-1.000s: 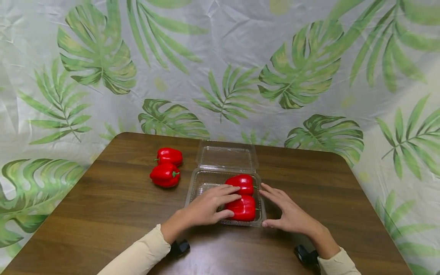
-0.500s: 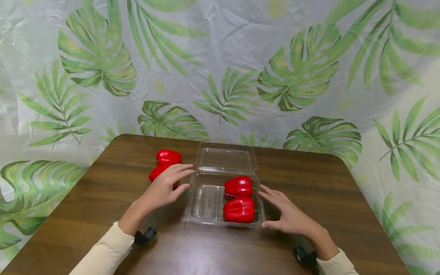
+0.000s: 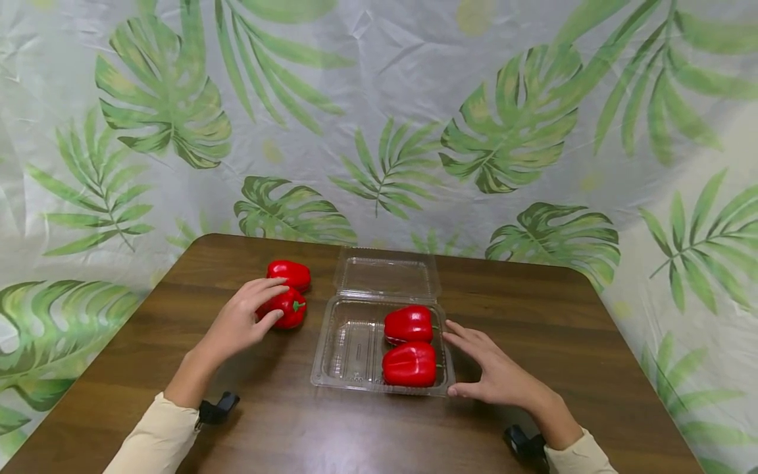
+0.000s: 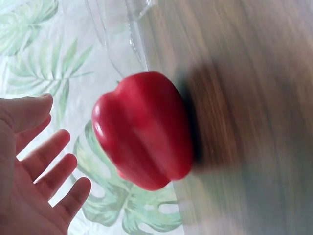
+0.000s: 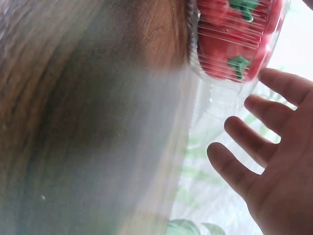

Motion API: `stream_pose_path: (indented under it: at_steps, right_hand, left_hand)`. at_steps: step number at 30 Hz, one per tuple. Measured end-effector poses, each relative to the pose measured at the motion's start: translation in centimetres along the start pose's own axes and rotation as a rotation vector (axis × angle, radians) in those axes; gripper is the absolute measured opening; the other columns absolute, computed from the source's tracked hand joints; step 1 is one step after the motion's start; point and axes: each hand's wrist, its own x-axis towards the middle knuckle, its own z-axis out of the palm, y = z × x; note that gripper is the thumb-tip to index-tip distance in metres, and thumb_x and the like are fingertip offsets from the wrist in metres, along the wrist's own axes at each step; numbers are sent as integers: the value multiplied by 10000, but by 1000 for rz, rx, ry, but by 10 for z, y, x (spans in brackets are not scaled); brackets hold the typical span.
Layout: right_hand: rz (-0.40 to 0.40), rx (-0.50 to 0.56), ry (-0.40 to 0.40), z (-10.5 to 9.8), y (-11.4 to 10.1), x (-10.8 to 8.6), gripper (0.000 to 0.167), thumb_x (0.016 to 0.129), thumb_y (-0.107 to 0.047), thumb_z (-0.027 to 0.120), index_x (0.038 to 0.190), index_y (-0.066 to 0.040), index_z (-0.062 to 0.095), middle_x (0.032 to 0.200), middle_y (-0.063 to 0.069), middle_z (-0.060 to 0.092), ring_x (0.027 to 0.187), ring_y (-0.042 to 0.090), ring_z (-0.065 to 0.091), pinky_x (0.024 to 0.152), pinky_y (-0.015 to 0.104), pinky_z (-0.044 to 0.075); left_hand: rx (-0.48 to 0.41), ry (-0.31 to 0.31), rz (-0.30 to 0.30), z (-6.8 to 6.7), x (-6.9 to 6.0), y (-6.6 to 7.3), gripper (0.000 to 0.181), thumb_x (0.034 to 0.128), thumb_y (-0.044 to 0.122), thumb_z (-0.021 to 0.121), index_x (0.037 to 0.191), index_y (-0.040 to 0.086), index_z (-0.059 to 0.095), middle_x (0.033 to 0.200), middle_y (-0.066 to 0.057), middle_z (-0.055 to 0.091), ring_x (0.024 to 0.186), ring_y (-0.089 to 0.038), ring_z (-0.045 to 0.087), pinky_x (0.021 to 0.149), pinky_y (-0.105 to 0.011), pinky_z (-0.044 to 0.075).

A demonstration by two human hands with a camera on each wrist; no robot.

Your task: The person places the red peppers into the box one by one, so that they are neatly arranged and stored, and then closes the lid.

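Observation:
My left hand [image 3: 239,319] hovers at the nearer loose red bell pepper [image 3: 290,308], its fingers spread and slightly bent. In the left wrist view a gap shows between the fingers and that pepper. Behind it lies another red bell pepper [image 3: 289,274], partly covered by the nearer one. Two more peppers, a far one [image 3: 408,324] and a near one [image 3: 410,364], lie in the right half of a clear plastic clamshell container [image 3: 320,368]. At the container's right wall is my right hand [image 3: 500,368], fingers extended; whether it touches the wall I cannot tell.
The container's clear lid [image 3: 387,273] lies folded back toward the table's far edge. A brown wooden table [image 3: 533,296] bears everything. Behind it hangs a leaf-patterned cloth [image 3: 391,85]. A black wrist camera [image 3: 219,408] sits under the left wrist.
My left hand has left the peppers in the container and moved left to the loose ones. Both peppers stay in the container. The right hand stays nearly still.

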Motion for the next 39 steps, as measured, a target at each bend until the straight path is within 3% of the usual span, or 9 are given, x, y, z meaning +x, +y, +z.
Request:
stream_pose_path:
  at_steps: [5,12,15,27,34,39]
  right_hand:
    - [-19,-8,5,-1,1,1,845,801,-464,785,1481,-90,451,1597,178,342,1360,383,407,972,668,448]
    - [-28,-15,-2,1,2,1,821,805,-464,780,1465,-81,476,1605,185,325,1353,381,400,968,670,445]
    - [-29,-17,-7,2,3,0,821,808,-471,774,1469,-85,474,1608,184,320,1355,385,398,968,675,442]
    - [-33,-32,-8,2,1,1,840,805,-471,775,1474,-74,459,1591,167,363,1344,365,440,972,645,465]
    - [-28,-38,-13,0,2,2,828,813,-486,763,1479,-101,458,1599,148,355,1352,353,437,982,638,465]
    - [-31,-44,-15,0,1,2,832,813,-489,763,1480,-99,456,1600,145,354,1359,349,435,986,636,464]
  left_hand:
    - [2,-32,-19,-3,5,-6,428,808,11,742,1228,-7,663,1320,-199,632,1238,-384,544,1008,-565,472]
    - [18,-204,-103,-1,4,-12,428,857,56,716,1276,16,640,1366,-203,603,1290,-424,516,1062,-604,432]
    - [25,-251,-118,2,2,-13,416,868,62,711,1278,33,645,1364,-199,604,1293,-427,518,1068,-604,431]
    - [13,-224,-112,10,-2,-15,396,844,-3,724,1234,36,671,1363,-194,599,1257,-420,546,1041,-586,462]
    - [44,-165,-104,8,-7,-18,399,817,-4,749,1205,55,682,1355,-195,607,1209,-416,555,997,-584,482]
    - [86,-162,-122,3,-8,-19,373,807,50,772,1169,103,702,1299,-172,629,1160,-393,554,943,-599,486]
